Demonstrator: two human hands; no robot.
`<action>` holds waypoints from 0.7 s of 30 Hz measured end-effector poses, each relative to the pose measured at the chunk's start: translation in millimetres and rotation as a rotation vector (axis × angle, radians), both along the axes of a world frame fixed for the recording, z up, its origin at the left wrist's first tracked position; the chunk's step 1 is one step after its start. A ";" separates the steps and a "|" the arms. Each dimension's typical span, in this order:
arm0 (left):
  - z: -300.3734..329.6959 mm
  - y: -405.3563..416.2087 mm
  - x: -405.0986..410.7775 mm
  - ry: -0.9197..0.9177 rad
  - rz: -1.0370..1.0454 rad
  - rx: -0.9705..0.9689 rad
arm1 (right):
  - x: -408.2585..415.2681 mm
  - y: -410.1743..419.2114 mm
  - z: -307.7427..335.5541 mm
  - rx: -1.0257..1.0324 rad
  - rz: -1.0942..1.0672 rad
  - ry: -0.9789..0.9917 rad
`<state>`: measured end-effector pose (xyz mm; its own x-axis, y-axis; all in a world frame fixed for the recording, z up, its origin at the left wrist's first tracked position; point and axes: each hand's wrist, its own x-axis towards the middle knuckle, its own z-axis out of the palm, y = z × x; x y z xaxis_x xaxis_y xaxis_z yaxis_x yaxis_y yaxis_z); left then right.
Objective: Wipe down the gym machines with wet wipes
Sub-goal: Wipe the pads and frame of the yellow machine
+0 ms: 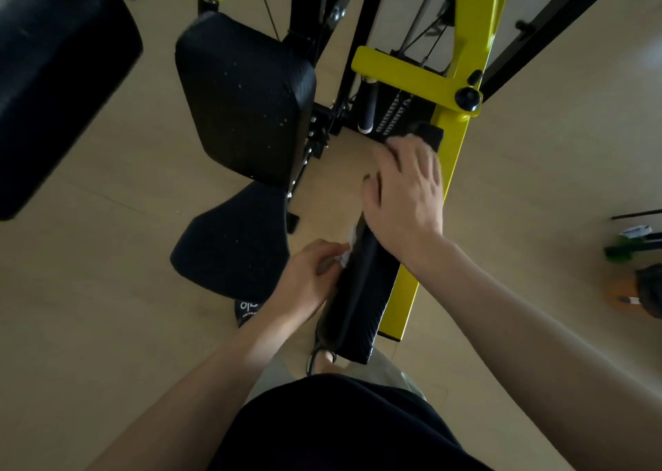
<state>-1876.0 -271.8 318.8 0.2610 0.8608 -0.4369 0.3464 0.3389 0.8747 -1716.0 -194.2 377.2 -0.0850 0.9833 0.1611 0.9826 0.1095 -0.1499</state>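
A long black arm pad (358,291) is fixed to a yellow bar (453,155) of the gym machine, right in front of me. My left hand (311,273) grips a crumpled white wet wipe (346,252) and holds it against the pad's left side. My right hand (404,191) lies on the pad's upper end, with its fingers spread and bent over the top. The wipe is mostly hidden inside my left fingers.
A black back pad (247,98) and a black seat (233,245) stand to the left. A big black roller pad (53,76) fills the upper left. The machine's black frame and weight stack (397,116) rise behind. Small objects (634,273) lie on the beige floor at the right.
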 end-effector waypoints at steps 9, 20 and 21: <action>12.8 -24.3 -9.1 -0.574 0.319 -0.560 | -8.9 -18.1 28.7 -0.774 0.936 -0.367; 0.6 -62.0 -6.1 -0.723 0.650 -0.568 | -47.5 -25.5 18.1 -1.085 1.030 -0.467; 4.9 -62.5 -3.5 -0.748 0.630 -0.589 | -48.5 -28.0 18.9 -1.066 1.052 -0.486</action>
